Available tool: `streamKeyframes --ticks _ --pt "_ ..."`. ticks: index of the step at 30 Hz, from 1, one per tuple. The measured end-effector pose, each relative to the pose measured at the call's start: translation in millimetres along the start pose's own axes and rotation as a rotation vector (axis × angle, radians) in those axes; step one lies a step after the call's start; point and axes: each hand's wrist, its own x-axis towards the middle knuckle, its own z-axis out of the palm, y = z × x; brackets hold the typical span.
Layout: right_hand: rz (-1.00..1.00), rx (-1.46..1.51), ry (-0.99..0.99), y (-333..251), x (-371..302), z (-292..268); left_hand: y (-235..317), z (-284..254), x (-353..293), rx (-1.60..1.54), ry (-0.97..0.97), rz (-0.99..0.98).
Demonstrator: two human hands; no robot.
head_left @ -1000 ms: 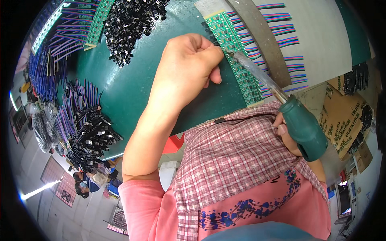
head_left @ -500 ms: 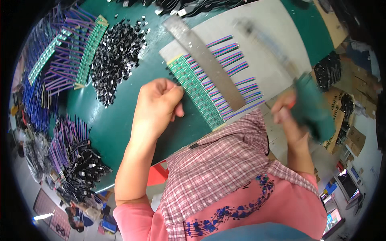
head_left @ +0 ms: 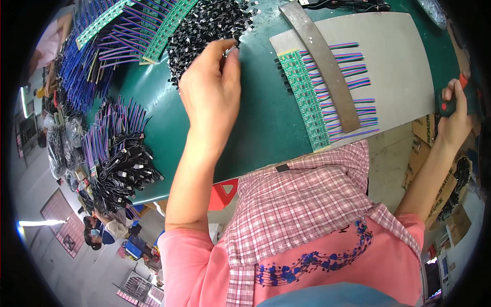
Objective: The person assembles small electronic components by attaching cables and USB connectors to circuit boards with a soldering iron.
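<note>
My left hand point(head_left: 212, 89) is over the near edge of a pile of small black connectors with silvery ends point(head_left: 207, 25). Its thumb and forefinger pinch one small connector point(head_left: 230, 51), mostly hidden by the fingers. Out at the far right, my right hand point(head_left: 455, 115) grips a dark green hand tool point(head_left: 473, 100) with an orange-red trigger; the rim darkness hides much of it. Between the hands lies a green circuit board panel point(head_left: 307, 100), black connectors along its left edge. Coloured wires point(head_left: 358, 79) run from its right side beneath a flat metal bar point(head_left: 327, 66).
Panel and bar rest on a grey plate point(head_left: 401, 56) on the green table point(head_left: 261, 123). More wired circuit boards point(head_left: 169, 30) lie at the far left, with bundled black cables point(head_left: 123, 176) nearer. Black cables lie along the far edge. Cardboard boxes point(head_left: 422, 138) stand right of the table.
My left hand has gone from beside the panel's left edge to the connector pile. My right hand has swung the green tool rightward, away from the plate. The whole view has shifted.
</note>
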Motion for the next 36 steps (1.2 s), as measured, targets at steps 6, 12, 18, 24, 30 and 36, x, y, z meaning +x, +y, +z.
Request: streamKeyframes --ticks 6,12,18,24,30,36 --pt "-0.071 0.007 -0.022 -32 -58 34 -16 11 9 0.510 0.123 0.469" --pt "-0.032 0.026 -0.123 -45 -99 57 -17 9 13 0.419 0.094 0.364" --pt "0.207 0.167 -0.248 -58 -137 78 -13 -10 4 -0.215 -0.028 -0.044" --pt "0.320 0.209 -0.670 -62 -162 107 36 -7 -57 -1.318 -0.627 -0.652" --pt "0.189 -0.038 -0.718 -60 -166 124 57 -4 -80 -1.472 -0.694 -0.814" --pt "0.113 -0.126 -0.755 -58 -165 121 61 -6 -86 -1.380 -0.677 -0.799"
